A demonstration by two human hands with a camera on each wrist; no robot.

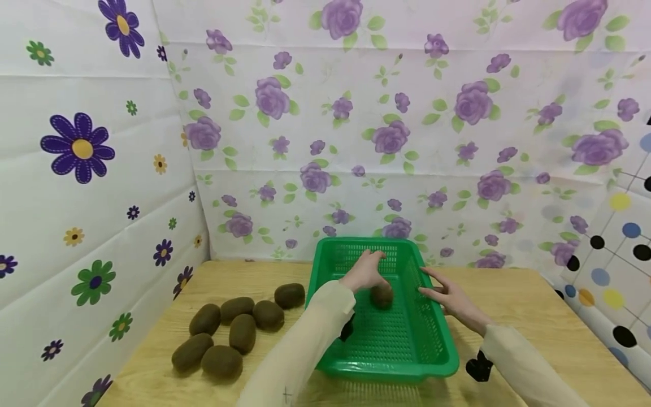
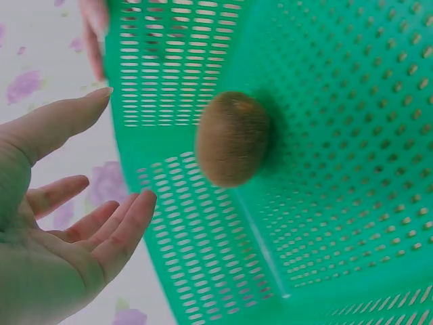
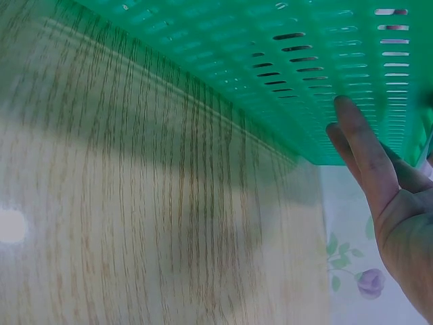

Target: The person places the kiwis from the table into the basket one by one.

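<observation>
A green plastic basket [image 1: 376, 368] with slotted walls stands on the table. One brown kiwi [image 1: 381, 296] lies inside, near the meeting of floor and walls in the left wrist view. Over the basket, my left hand [image 1: 364, 272] is spread with nothing in it; the left wrist view shows a gap between its fingertips [image 2: 145, 203] and the kiwi [image 2: 232, 139]. My right hand [image 1: 455, 299] is at the basket's right side, its fingers extended against the outside of the wall and near the rim. In the right wrist view, fingers [image 3: 365, 152] reach up along the slotted wall.
Several kiwis [image 1: 242, 333] lie grouped on the wooden table [image 1: 152, 370], left of the basket. A flowered sheet [image 1: 325, 141] hangs right behind the table, and another patterned sheet [image 1: 102, 226] runs along the left.
</observation>
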